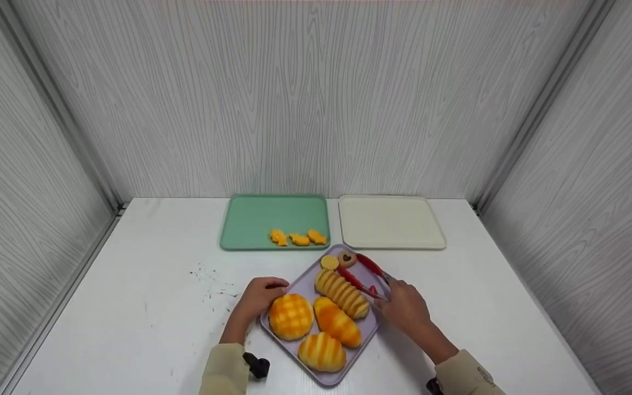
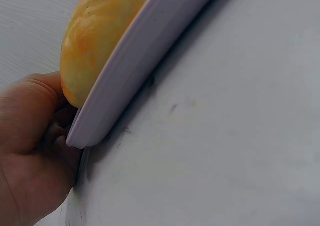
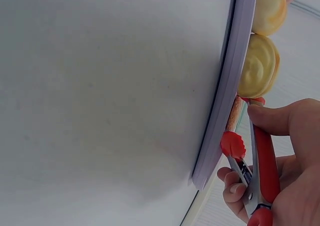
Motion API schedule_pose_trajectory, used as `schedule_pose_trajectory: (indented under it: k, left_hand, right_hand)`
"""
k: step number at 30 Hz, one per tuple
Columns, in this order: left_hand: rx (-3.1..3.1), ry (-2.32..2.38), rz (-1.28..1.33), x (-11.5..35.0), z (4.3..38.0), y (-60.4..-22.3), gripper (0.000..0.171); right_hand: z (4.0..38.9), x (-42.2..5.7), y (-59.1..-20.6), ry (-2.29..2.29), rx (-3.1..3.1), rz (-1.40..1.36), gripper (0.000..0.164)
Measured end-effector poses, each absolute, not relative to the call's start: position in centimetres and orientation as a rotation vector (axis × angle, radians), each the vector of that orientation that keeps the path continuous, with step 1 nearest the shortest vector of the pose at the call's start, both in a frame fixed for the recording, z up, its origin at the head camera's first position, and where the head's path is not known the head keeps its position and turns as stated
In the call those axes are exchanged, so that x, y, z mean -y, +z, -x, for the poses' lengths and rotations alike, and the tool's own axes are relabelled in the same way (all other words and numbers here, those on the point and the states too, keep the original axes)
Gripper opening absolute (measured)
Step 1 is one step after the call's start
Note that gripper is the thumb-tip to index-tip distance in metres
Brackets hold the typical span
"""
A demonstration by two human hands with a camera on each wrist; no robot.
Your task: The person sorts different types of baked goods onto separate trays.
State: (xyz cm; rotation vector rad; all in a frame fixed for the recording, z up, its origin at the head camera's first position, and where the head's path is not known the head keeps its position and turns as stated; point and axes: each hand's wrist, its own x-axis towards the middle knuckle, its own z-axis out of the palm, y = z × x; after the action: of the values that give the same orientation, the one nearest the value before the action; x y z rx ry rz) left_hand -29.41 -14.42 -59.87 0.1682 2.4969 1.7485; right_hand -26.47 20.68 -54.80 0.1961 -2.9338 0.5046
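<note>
A purple tray (image 1: 368, 332) lies turned cornerwise on the table. On it are a round checkered bun (image 1: 291, 316), a golden roll (image 1: 337, 322), a striped bun (image 1: 322, 352) and a long ridged loaf (image 1: 342, 293). At its far corner sit a round yellow biscuit (image 1: 329, 263) and a brown cookie (image 1: 347, 258) with a dark heart. My left hand (image 1: 261, 298) grips the tray's left corner, thumb near the checkered bun in the left wrist view. My right hand (image 1: 405, 306) holds red tongs (image 3: 265, 166), whose spread tips reach either side of the heart cookie.
Beyond the purple tray, a green tray (image 1: 264, 211) carries three orange fish-shaped pieces (image 1: 299, 239) along its near edge. A cream tray (image 1: 393, 222) stands to its right. Pale wood-grain panels (image 1: 288, 99) enclose the white table (image 1: 151, 307) at the back and sides.
</note>
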Motion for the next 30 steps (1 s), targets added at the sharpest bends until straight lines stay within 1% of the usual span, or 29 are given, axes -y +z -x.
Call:
schedule_pose_trajectory:
  k: [7, 14, 18, 30]
  left_hand:
    - [-2.5, 1.742, -0.144, 14.47, 29.25, -59.97, 0.023]
    - [-2.482, 1.751, -0.138, 14.45, 29.21, -60.04, 0.023]
    - [-2.486, 1.732, -0.133, 14.48, 29.38, -59.92, 0.024]
    - [-2.504, 1.706, -0.143, 14.62, 29.41, -59.77, 0.024]
  right_hand:
    - [26.66, -20.31, -55.09, 0.505, 2.938, -0.2, 0.063]
    - [26.67, -20.48, -55.09, 0.491, 2.923, -0.198, 0.056]
    - [26.74, -20.54, -55.14, 0.489, 2.915, -0.201, 0.055]
    - [26.55, -20.81, -54.87, 0.592, 2.907, -0.174, 0.06]
